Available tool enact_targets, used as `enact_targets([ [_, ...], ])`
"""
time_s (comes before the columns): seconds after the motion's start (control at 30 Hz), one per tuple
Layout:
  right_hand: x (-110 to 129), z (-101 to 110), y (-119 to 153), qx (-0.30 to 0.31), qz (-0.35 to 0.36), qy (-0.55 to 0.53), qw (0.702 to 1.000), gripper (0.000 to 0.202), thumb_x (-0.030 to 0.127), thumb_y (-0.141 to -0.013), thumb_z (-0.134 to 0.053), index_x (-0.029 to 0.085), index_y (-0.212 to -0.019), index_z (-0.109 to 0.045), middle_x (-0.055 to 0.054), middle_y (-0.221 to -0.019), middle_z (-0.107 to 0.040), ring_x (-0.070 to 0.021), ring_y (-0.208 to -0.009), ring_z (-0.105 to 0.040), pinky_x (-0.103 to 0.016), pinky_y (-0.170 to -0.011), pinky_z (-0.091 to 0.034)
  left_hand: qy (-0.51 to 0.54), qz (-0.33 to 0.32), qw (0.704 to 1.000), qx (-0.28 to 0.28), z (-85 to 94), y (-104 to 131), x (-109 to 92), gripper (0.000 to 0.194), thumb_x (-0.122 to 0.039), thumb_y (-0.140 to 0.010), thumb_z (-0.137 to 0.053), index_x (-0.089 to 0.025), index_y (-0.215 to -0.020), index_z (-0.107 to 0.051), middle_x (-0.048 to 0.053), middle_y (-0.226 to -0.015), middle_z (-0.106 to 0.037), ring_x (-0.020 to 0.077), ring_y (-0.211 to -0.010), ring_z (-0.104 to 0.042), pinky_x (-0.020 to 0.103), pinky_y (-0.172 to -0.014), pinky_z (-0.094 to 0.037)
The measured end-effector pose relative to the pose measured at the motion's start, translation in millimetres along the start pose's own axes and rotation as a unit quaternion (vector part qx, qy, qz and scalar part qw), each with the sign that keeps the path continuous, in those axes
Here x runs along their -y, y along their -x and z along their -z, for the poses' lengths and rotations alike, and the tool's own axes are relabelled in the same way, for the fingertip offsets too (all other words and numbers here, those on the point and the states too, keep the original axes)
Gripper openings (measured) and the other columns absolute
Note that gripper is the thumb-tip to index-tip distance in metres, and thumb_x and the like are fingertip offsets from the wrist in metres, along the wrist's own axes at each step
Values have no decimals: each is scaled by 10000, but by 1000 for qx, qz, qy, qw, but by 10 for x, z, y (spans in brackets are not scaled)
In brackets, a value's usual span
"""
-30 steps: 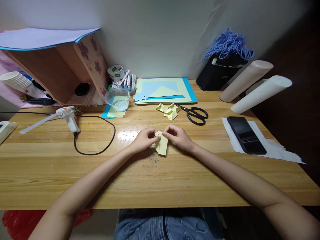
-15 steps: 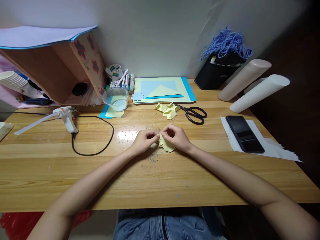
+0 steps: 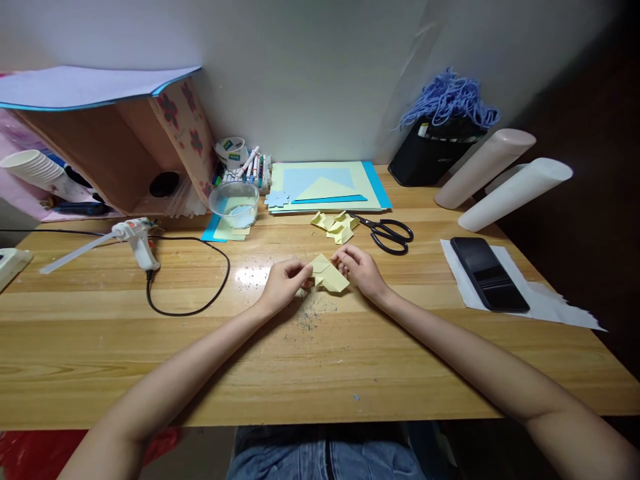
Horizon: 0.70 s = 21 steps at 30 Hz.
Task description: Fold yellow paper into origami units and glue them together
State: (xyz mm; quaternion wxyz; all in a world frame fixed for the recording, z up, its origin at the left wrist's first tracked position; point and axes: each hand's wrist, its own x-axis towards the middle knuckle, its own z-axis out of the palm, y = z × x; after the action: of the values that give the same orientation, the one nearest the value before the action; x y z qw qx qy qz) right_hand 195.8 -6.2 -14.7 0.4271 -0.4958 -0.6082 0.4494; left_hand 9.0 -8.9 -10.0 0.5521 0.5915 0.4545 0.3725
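Note:
Between the thumb and fingers of my left hand (image 3: 284, 285) is the left edge of a piece of folded pale yellow paper (image 3: 331, 275), held just over the table. The paper has several creases and angled flaps. Close at its right side is my right hand (image 3: 364, 272), with loosely curled fingers a little apart and no clear grip. Whether its fingertips touch the paper I cannot tell. Beyond the hands lie more folded yellow paper pieces (image 3: 341, 229), beside black-handled scissors (image 3: 391, 235).
Paper sheets (image 3: 377, 190) lie by the wall, near a clear bowl (image 3: 234, 207) and markers (image 3: 255, 167). On the left, a glue gun (image 3: 140, 243) trails a looped black cord (image 3: 227, 273). A phone (image 3: 487, 273) and two tubes (image 3: 515, 195) are at the right.
My right hand has come off its pinch on the paper and shifted slightly right. The paper is turned, showing more of its flat face, while my left hand still grips it.

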Motion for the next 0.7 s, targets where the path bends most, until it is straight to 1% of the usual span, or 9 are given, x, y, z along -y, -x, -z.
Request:
enact_targets([
  [0.1,31,-17,30,86,-3,29,996,244,396,-771,-537,154,-783,-566,-7,-703,-553,-124,-624,-500,-229,-550,-387,61,-2,996,-58,20,-27,42,287,-399,-755,-561,-116,-732,-607,15,-622,-597,119,-591,-567,245,-604,-477],
  [0.13,33,-32,46,98,-6,41,994,252,397,-746,-573,152,-808,-579,-8,-707,-562,-130,-629,-505,-232,-552,-389,79,4,995,-68,24,-33,49,287,-401,-748,-571,-116,-752,-603,18,-639,-603,123,-607,-577,258,-621,-490],
  [0.2,23,-61,69,79,-9,35,996,263,388,-740,-588,150,-853,-592,-18,-737,-585,-143,-660,-525,-245,-584,-408,99,19,993,-65,23,-37,46,282,-395,-739,-584,-115,-768,-590,23,-661,-611,130,-622,-592,277,-635,-506],
  [0.3,-8,-78,61,26,-9,-32,999,228,370,-767,-564,155,-844,-580,-26,-759,-597,-142,-681,-548,-258,-618,-438,101,35,994,-31,9,-26,10,263,-375,-723,-606,-119,-751,-553,24,-667,-612,140,-618,-610,283,-615,-510],
  [0.37,-18,-70,38,0,-7,-66,998,208,369,-762,-575,162,-765,-551,-4,-680,-570,-121,-611,-534,-247,-577,-443,67,39,997,5,1,-15,-19,262,-361,-705,-627,-115,-750,-549,31,-665,-618,146,-608,-617,266,-594,-497],
  [0.43,-14,-59,24,-11,-7,-84,996,222,375,-744,-597,168,-712,-521,17,-618,-536,-105,-553,-513,-233,-529,-444,14,32,998,46,1,-5,-38,274,-362,-701,-632,-104,-772,-573,56,-693,-637,154,-628,-624,244,-587,-476],
  [0.53,-4,-59,30,-7,-9,-103,995,235,377,-713,-632,165,-731,-531,10,-646,-554,-104,-563,-536,-225,-510,-465,-26,24,995,91,11,5,-41,329,-424,-758,-555,-98,-770,-603,85,-733,-658,166,-665,-630,238,-596,-460],
  [0.63,-17,-74,54,-22,-3,-95,995,238,368,-698,-650,157,-775,-570,-11,-698,-595,-113,-583,-570,-232,-522,-492,-20,35,993,115,23,6,-32,401,-469,-806,-468,-96,-790,-614,97,-751,-669,168,-655,-634,252,-616,-462],
  [0.7,-32,-80,71,-36,5,-88,995,232,356,-710,-643,157,-822,-599,-25,-738,-624,-121,-588,-591,-248,-536,-512,-16,41,991,125,25,2,-29,417,-475,-812,-460,-91,-824,-621,109,-775,-676,164,-652,-635,247,-615,-457],
])
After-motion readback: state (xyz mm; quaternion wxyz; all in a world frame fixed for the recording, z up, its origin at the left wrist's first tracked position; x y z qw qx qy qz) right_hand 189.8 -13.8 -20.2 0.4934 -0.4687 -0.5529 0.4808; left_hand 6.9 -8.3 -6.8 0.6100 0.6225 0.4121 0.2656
